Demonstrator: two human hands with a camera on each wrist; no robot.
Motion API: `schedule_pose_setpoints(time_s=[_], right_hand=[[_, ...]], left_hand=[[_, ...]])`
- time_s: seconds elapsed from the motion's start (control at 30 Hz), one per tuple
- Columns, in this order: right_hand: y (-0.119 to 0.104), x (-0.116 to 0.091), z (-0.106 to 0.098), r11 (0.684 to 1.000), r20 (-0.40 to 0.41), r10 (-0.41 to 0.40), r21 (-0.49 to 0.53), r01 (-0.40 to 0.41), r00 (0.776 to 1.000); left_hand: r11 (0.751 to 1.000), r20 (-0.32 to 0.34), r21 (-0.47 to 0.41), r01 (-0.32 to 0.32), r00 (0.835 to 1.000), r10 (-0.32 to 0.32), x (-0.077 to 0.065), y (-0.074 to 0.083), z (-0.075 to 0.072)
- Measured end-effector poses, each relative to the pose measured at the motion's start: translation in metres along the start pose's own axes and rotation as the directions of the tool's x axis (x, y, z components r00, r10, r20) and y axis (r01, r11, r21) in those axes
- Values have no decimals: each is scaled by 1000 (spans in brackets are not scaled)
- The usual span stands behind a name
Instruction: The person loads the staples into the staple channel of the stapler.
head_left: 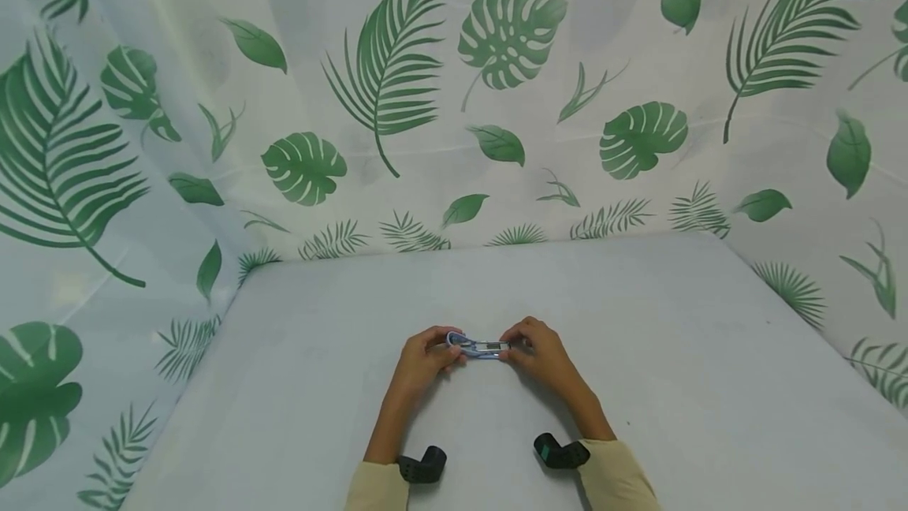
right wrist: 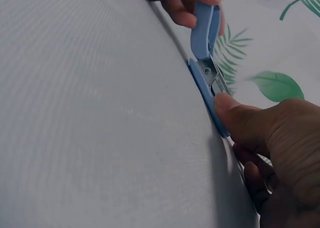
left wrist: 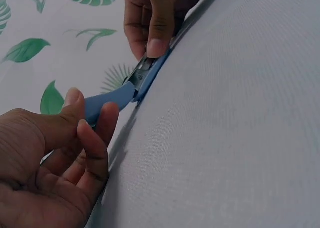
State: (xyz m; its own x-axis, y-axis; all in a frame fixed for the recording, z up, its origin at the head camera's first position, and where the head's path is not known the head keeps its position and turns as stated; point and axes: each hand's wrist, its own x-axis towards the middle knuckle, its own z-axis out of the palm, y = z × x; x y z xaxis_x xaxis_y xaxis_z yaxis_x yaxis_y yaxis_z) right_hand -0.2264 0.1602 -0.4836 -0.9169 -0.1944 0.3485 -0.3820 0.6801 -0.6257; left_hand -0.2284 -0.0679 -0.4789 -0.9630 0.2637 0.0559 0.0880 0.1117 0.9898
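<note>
Blue stapler (head_left: 485, 348) between hands, over middle of white table (head_left: 638, 322); contact with table unclear. Left hand (head_left: 422, 363): grip narrow, pinching blue handle at left end. Right hand (head_left: 545, 355): grip narrow, thumb and fingers pinching right end, metal strip (right wrist: 208, 72) exposed between. Black wrist cameras (head_left: 423, 465) at both sleeves (head_left: 615, 475). Leaf-print sheeting (head_left: 539, 172) along far, left and right sides.

The right sleeve (head_left: 617, 475) was plain beige, as was the left sleeve (head_left: 376, 487) to its left. A bent black camera (head_left: 565, 456) with a green patch (head_left: 545, 452) sat at the right sleeve's edge, a second black camera (head_left: 426, 466) left of that sleeve.
</note>
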Motion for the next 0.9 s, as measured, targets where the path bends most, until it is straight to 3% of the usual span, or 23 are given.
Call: schedule_pose_setpoints(time_s=[0.17, 0.37, 0.53, 0.63, 0.9], right_hand=[[-1, 2, 1, 1000, -30, -9, -16, 9, 1000], [-3, 1, 2, 1000, -50, -11, -4, 11, 999], [-3, 0, 2, 998, -81, -58, -16, 57, 995], [-4, 0, 2, 998, -87, -64, -20, 63, 994], [-5, 1, 3, 998, -83, -58, -18, 57, 995]], left_hand=[[972, -9, 206, -111, 993, 115, 7, 10, 8], [900, -47, 371, -228, 964, 263, 13, 15, 27], [834, -30, 459, -308, 932, 361, 15, 16, 35], [803, -28, 504, -317, 924, 383, 17, 19, 39], [722, -5, 637, -269, 936, 353, 20, 26, 47]])
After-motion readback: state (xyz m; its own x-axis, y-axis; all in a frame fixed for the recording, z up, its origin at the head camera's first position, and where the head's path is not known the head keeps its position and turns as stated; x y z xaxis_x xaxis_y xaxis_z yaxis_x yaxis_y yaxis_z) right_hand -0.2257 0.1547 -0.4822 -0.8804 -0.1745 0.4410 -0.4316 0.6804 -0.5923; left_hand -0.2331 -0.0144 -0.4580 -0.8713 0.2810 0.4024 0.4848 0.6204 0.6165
